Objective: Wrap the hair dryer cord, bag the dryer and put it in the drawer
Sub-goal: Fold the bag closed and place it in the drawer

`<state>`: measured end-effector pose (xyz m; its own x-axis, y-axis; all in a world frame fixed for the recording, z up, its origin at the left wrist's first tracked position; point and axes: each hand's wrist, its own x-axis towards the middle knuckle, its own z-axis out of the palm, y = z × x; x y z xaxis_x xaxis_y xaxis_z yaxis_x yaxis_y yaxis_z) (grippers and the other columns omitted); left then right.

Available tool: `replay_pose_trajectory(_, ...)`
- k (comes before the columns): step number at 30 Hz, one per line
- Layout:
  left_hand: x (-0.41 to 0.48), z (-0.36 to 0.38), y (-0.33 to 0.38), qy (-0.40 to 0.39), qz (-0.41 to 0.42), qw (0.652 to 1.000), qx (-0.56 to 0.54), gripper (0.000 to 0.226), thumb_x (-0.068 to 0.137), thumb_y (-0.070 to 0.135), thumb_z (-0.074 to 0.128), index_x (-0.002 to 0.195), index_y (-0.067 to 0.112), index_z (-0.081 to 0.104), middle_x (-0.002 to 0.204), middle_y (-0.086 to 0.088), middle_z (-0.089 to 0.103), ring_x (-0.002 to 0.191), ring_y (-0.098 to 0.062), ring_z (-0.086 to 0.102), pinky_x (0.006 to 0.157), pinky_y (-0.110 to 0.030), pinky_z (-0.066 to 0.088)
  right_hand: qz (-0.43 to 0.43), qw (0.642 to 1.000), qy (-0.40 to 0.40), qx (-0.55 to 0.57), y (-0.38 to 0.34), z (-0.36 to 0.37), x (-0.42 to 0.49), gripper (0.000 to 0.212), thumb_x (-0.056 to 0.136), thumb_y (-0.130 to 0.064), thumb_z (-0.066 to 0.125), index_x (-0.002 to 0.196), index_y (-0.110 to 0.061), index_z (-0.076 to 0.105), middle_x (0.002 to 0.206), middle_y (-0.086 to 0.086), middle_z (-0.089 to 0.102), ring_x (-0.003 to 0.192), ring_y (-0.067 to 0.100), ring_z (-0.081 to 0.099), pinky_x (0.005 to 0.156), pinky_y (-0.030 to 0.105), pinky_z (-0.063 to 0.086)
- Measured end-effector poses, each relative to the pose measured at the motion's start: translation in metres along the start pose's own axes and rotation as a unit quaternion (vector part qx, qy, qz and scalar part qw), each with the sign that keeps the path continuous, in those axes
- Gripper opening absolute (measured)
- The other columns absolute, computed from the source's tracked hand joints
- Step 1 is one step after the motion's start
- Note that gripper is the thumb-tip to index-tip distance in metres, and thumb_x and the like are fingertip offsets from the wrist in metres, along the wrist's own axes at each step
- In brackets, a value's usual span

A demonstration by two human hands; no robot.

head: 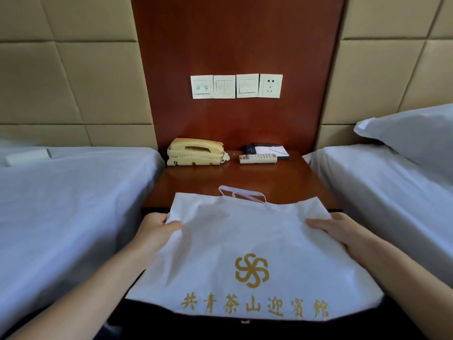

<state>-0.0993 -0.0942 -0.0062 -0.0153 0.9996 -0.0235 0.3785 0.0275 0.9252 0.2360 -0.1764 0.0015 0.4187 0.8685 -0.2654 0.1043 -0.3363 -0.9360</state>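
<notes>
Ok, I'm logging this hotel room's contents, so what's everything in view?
bag: one, white with gold logo, held over the nightstand's near edge
nightstand: one, red-brown wood, between the beds
telephone: one, beige, nightstand back left
remote: one, white, nightstand back right
notepad: one, white on black holder, behind the remote
switch plates: three, cream, wall above
socket: one, cream, right of the switch plates
beds: two, white sheets, either side
pillow: one, white, right bed
roll: one, white, left bed
left hand: grips the bag's left edge
right hand: holds the bag's right edge
</notes>
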Motion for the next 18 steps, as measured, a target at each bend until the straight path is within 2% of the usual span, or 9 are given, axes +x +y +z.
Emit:
replay_pose_trajectory(2,-0.002,0.002,-0.011,-0.013,-0.031,0.999,0.029,0.019,0.084,0.001,0.063,0.065,0.004,0.064,0.058,-0.009,0.061,0.050,-0.018,0.055,0.051,-0.023,0.039,0.017,0.999,-0.005,-0.026,0.011,0.001,0.002,0.009,0.082,-0.005,0.067,0.082,0.004,0.068,0.058,0.010,0.071,0.049,0.026,0.066,0.056,0.032,0.056)
replay_pose_trajectory(4,0.000,0.006,-0.022,-0.023,-0.052,0.997,0.054,0.023,0.082,0.002,0.065,0.059,0.006,0.061,0.049,-0.004,0.056,0.045,-0.015,0.050,0.046,-0.022,0.036,0.033,0.998,-0.012,-0.051,0.021,0.003,0.006,0.006,0.082,-0.003,0.066,0.078,0.001,0.066,0.050,0.006,0.068,0.041,0.020,0.064,0.045,0.025,0.052)
replay_pose_trajectory(6,0.003,0.010,-0.030,-0.037,-0.075,0.993,0.085,0.027,0.080,0.004,0.068,0.056,0.006,0.055,0.049,-0.003,0.050,0.046,-0.017,0.045,0.047,-0.023,0.032,0.050,0.996,-0.014,-0.074,0.026,0.003,0.012,0.007,0.081,-0.003,0.067,0.077,0.001,0.064,0.048,0.005,0.067,0.037,0.017,0.062,0.040,0.022,0.049)
replay_pose_trajectory(10,0.009,0.019,-0.039,-0.095,-0.121,0.979,0.131,0.026,0.084,0.008,0.066,0.062,0.006,0.053,0.059,-0.005,0.053,0.054,-0.017,0.049,0.048,-0.024,0.033,0.072,0.991,-0.011,-0.111,0.031,0.003,0.025,0.015,0.081,-0.005,0.069,0.089,0.006,0.064,0.069,0.014,0.066,0.048,0.022,0.063,0.053,0.028,0.052)
replay_pose_trajectory(13,0.007,0.024,-0.049,-0.133,-0.137,0.973,0.128,0.012,0.086,0.008,0.063,0.075,0.004,0.060,0.072,-0.007,0.061,0.064,-0.017,0.057,0.054,-0.024,0.040,0.079,0.988,-0.010,-0.131,0.038,0.003,0.030,0.027,0.081,-0.009,0.069,0.101,0.009,0.064,0.080,0.017,0.067,0.058,0.023,0.064,0.053,0.026,0.049)
replay_pose_trajectory(15,0.004,0.026,-0.055,-0.141,-0.135,0.973,0.126,0.013,0.086,0.007,0.062,0.074,0.006,0.061,0.074,-0.007,0.062,0.066,-0.016,0.057,0.057,-0.023,0.041,0.087,0.985,-0.015,-0.149,0.045,0.006,0.030,0.035,0.081,-0.013,0.070,0.109,0.007,0.062,0.095,0.018,0.067,0.070,0.025,0.063,0.057,0.027,0.048)
replay_pose_trajectory(18,-0.004,0.025,-0.061,-0.150,-0.136,0.971,0.130,0.018,0.087,0.005,0.060,0.069,0.009,0.061,0.072,-0.005,0.062,0.066,-0.016,0.057,0.059,-0.023,0.041,0.096,0.977,-0.028,-0.189,0.053,0.011,0.025,0.037,0.082,-0.017,0.070,0.113,0.003,0.061,0.102,0.015,0.067,0.084,0.027,0.064,0.066,0.029,0.051)
